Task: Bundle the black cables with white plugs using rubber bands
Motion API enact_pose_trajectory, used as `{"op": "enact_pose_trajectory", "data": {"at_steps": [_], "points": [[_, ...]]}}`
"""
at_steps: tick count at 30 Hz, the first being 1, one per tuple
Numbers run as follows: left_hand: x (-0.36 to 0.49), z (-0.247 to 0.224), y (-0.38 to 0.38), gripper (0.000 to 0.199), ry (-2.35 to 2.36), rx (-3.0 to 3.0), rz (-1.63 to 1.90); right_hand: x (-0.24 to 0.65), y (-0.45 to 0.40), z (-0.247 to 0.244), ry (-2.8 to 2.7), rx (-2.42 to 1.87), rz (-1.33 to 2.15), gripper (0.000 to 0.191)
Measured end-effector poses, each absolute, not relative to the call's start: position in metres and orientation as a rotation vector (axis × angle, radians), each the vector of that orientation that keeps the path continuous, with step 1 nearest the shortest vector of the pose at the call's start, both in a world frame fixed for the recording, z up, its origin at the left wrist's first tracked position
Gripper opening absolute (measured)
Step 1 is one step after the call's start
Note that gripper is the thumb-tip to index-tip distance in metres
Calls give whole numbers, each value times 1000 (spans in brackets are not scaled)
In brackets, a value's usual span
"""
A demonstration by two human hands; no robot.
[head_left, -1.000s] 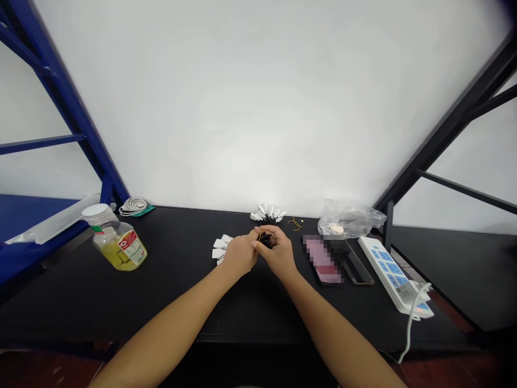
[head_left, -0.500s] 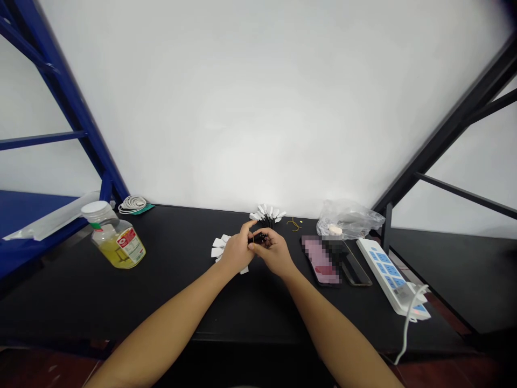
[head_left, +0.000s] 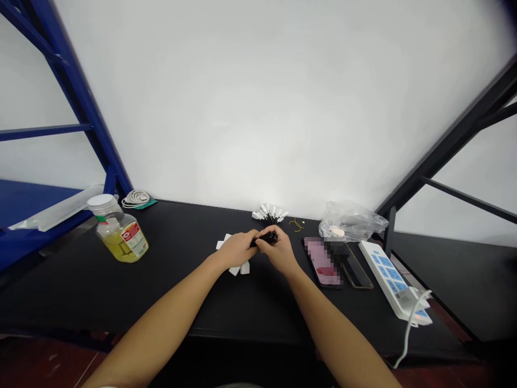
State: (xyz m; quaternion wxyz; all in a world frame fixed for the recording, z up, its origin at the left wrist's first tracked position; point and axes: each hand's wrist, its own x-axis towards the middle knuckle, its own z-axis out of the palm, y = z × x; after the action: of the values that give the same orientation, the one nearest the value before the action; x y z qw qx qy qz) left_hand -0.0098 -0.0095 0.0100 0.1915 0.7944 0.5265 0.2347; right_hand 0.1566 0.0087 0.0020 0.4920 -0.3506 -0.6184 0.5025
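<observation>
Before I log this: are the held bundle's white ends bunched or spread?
Spread, as far as visible: white ends stick out past both sides of the left hand, which hides the rest.

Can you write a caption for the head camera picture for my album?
Left hand and right hand hold a black bundle between a jar and two phones.

Held bundle (head_left: 270, 237) (clock centre): black | tags (head_left: 244, 268), 8 o'clock: white | second bundle (head_left: 270, 214), 12 o'clock: black, white ends | string (head_left: 298, 224), 2 o'clock: yellow-brown | phone (head_left: 322, 260), 4 o'clock: pink blocky squares | power strip (head_left: 390, 272), 4 o'clock: white, blue panels | jar (head_left: 112, 241), 9 o'clock: white lid (head_left: 100, 201), yellow contents (head_left: 114, 247), red-and-white label (head_left: 134, 240) | table (head_left: 181, 237): black
</observation>
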Motion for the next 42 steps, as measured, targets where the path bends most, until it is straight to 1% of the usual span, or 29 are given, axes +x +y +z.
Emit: {"op": "enact_pose_trajectory", "data": {"at_steps": [2, 5, 8, 10, 12, 14, 16, 17, 19, 21, 24, 27, 30, 33, 36, 38, 40, 42], "points": [[-9, 9, -8, 25, 1455, 2149, 760, 153, 10, 0, -1434, -801, 1289, 32], [-8, 7, -4, 23, 1366, 1863, 1037, 148, 13, -5, -1340, -734, 1326, 48], [-6, 5, 0, 29, 1231, 1501, 1227, 151, 16, -7, -1415, -747, 1316, 50], [-5, 5, 1, 33, 1170, 1377, 1233, 158, 18, -6, -1568, -803, 1261, 46], [-5, 5, 1, 31, 1137, 1333, 1206, 165, 18, -2, -1687, -853, 1181, 40], [-5, 6, 0, 28, 1107, 1322, 1192, 171, 16, 4, -1711, -841, 1193, 34], [-4, 6, 0, 23, 1087, 1319, 1208, 173, 13, 11, -1655, -749, 1334, 27], [-4, 6, 0, 26, 1084, 1309, 1231, 173, 11, 15, -1601, -681, 1433, 23], [-2, 5, 1, 39, 1067, 1267, 1281, 173, 9, 21, -1420, -530, 1636, 14], [0, 3, 2, 44, 1018, 1226, 1285, 172, 9, 24, -1156, -415, 1768, 10], [3, 0, 2, 41, 938, 1210, 1236, 170, 13, 21, -843, -407, 1805, 19], [8, -3, 0, 38, 939, 1272, 1265, 167, 17, 13, -765, -530, 1760, 28], [15, -5, -4, 42, 1005, 1368, 1305, 163, 19, 7, -770, -654, 1668, 29], [20, -6, -12, 44, 1070, 1584, 1239, 161, 20, 7, -833, -713, 1534, 32], [22, -6, -17, 43, 1112, 1771, 1148, 160, 21, 10, -858, -723, 1420, 32], [20, -6, -18, 45, 1131, 1770, 1141, 160, 20, 10, -860, -679, 1399, 34], [18, -4, -16, 48, 1138, 1738, 1145, 161, 19, 10, -910, -603, 1395, 40], [16, -2, -16, 49, 1143, 1754, 1125, 162, 17, 10, -1004, -530, 1387, 52]]}}
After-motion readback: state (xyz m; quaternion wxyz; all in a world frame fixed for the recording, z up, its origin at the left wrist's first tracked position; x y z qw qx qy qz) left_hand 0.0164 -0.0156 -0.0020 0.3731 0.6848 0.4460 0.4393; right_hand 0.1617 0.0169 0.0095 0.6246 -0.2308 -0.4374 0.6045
